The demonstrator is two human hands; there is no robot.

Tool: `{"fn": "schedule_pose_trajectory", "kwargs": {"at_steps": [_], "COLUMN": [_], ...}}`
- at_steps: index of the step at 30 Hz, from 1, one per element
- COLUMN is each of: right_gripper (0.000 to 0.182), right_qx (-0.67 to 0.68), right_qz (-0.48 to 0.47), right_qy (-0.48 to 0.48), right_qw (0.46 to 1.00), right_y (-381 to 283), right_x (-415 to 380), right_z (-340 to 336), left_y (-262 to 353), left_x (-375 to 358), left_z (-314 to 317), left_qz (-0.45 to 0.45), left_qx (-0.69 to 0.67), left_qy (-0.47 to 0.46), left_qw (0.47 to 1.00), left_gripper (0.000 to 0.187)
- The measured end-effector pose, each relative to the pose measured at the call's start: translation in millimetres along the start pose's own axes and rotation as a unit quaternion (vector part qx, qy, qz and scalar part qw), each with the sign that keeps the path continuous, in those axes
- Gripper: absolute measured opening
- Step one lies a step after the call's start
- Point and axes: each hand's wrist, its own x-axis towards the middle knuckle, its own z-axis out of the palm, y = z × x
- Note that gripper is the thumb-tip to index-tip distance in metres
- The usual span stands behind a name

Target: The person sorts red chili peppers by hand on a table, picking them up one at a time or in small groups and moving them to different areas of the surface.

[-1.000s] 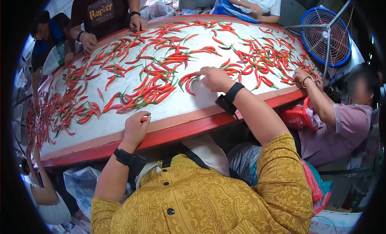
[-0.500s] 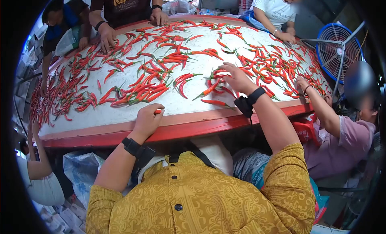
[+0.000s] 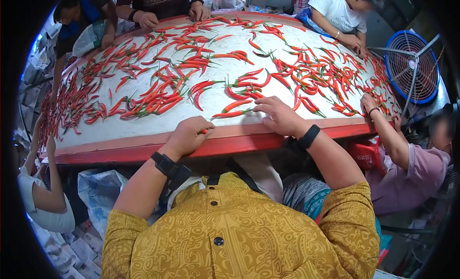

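Red chili peppers with green stems lie scattered over a white table top [image 3: 230,34]. My left hand [image 3: 189,135], at the table's near edge, is closed around a red chili [image 3: 204,131], whose end shows by the fingertips. To its right, my right hand [image 3: 280,117] rests near the pink and red rim [image 3: 239,140], fingers apart, with nothing visible in it. Just left of its fingertips lie two chilies [image 3: 233,110], one behind the other. Farther back sits a small group of chilies [image 3: 247,87].
Co-workers' hands touch the table at the far side [image 3: 148,21], the upper right [image 3: 354,43], the right [image 3: 368,104] and the left. A blue-rimmed fan [image 3: 412,65] stands at the right. Plastic bags [image 3: 100,192] and a red bag [image 3: 366,154] are below the near edge.
My right hand has drawn back from the chili group toward the near edge and opened. My left hand has shifted right, still holding its chili. The far co-worker's hand has lifted off the chilies.
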Motion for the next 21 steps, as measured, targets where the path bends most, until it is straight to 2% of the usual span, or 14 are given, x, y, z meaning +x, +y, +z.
{"fn": "schedule_pose_trajectory", "kwargs": {"at_steps": [1,2,3,4,6,7,8,9,10,12,14,17,18,21], "right_gripper": [0.025,0.025,0.021,0.018,0.019,0.019,0.019,0.019,0.019,0.017,0.019,0.020,0.020,0.019], "right_qx": [-0.018,-0.018,-0.005,0.008,-0.009,-0.028,-0.045,-0.054,-0.052,-0.058,-0.068,-0.038,-0.041,-0.037], "right_qz": [-0.012,-0.011,0.041,0.093,0.063,0.100,0.135,0.130,0.129,0.104,0.089,0.030,0.030,0.060], "right_qy": [0.040,0.040,-0.004,-0.050,-0.030,-0.032,-0.035,-0.006,-0.005,0.025,0.020,0.054,0.055,0.053], "right_qw": [0.999,0.999,0.999,0.994,0.998,0.994,0.989,0.990,0.990,0.993,0.994,0.997,0.997,0.996], "right_y": [-2,-2,-2,0,16,21,26,33,38,46,47,47,51,73], "right_x": [-3,-8,-14,-20,-35,-40,-45,-46,-45,-42,-38,-40,-44,-65], "right_z": [-4,-10,-15,-18,-22,-28,-32,-35,-38,-42,-43,-42,-43,-47], "left_y": [2,2,4,6,11,15,19,24,28,35,36,34,32,29], "left_x": [4,10,16,23,41,48,53,60,67,82,110,150,155,170], "left_z": [6,13,20,28,42,49,56,60,64,69,68,69,71,73], "left_qz": [0.000,0.061,0.122,0.123,0.125,0.125,0.053,-0.020,-0.021,0.022,0.009,-0.097,-0.095,-0.116], "left_qx": [0.000,0.011,0.020,0.019,0.049,0.048,0.043,0.039,0.041,0.050,0.085,0.176,0.176,0.250], "left_qy": [0.000,0.001,0.000,-0.002,0.027,0.026,0.057,0.088,0.087,0.166,0.168,0.102,0.104,0.008], "left_qw": [1.000,0.998,0.992,0.992,0.991,0.991,0.996,0.995,0.995,0.985,0.982,0.974,0.974,0.961], "left_gripper": [0.014,0.014,0.014,0.014,0.018,0.018,0.017,0.015,0.015,0.015,0.017,0.022,0.022,0.022]}}
